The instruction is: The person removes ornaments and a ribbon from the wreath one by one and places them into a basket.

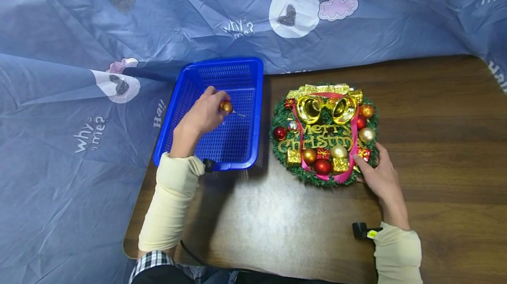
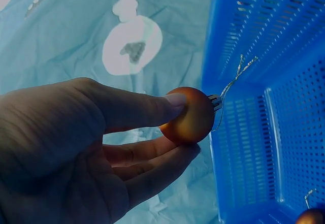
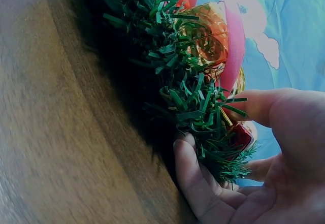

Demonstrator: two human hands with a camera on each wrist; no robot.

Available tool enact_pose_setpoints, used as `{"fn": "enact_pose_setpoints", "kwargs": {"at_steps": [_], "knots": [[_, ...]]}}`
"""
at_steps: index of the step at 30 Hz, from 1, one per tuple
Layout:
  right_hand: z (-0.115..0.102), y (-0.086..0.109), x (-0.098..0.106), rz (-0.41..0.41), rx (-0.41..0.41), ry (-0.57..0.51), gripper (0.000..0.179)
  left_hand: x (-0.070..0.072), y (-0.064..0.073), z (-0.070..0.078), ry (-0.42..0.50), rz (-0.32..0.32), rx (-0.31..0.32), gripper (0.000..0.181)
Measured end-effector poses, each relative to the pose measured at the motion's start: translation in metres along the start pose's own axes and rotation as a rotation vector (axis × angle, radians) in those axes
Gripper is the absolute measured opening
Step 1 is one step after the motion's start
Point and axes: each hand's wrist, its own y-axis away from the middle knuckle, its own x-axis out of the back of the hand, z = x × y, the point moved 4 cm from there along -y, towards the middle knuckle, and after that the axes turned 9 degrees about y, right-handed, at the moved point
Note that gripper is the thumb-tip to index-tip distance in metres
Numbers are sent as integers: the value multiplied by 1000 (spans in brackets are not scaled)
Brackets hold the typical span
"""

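My left hand point(image 1: 203, 112) pinches a copper-gold Christmas bauble point(image 2: 190, 116) between thumb and fingers, over the blue basket. A silver cap and a thin string loop point(image 2: 236, 76) stick out from the bauble. My right hand point(image 1: 382, 176) grips the lower right edge of a green Christmas wreath point(image 1: 283, 156). The thumb lies on the wreath's front and the fingers curl beneath its rim, as the right wrist view shows. Gold bells point(image 1: 309, 108), red and gold baubles, small wrapped boxes, a pink ribbon point(image 1: 353, 160) and gold "Merry Christmas" lettering decorate it.
The blue plastic basket point(image 1: 256, 112) stands on the wooden table point(image 1: 443, 143), left of the wreath. Another brownish bauble point(image 2: 311, 217) shows at the corner of the left wrist view. Printed blue cloth point(image 1: 222, 6) hangs behind and to the left of the table.
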Motion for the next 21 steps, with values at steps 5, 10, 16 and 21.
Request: {"fn": "enact_pose_setpoints", "kwargs": {"at_steps": [5, 10, 16, 21], "knots": [[0, 1, 0, -1, -4, 23, 86, 0, -2, -13, -16, -28, 35, 26], [-1, 1, 1, 4, 2, 26, 86, 0, -5, -31, -21, -70, 98, 29], [-1, 1, 1, 11, -8, 47, 87, 1, -9, -55, -34, -88, 180, 30], [0, 1, 0, 9, -19, 42, 88, 2, -11, -70, -51, -88, 201, 28]]}}
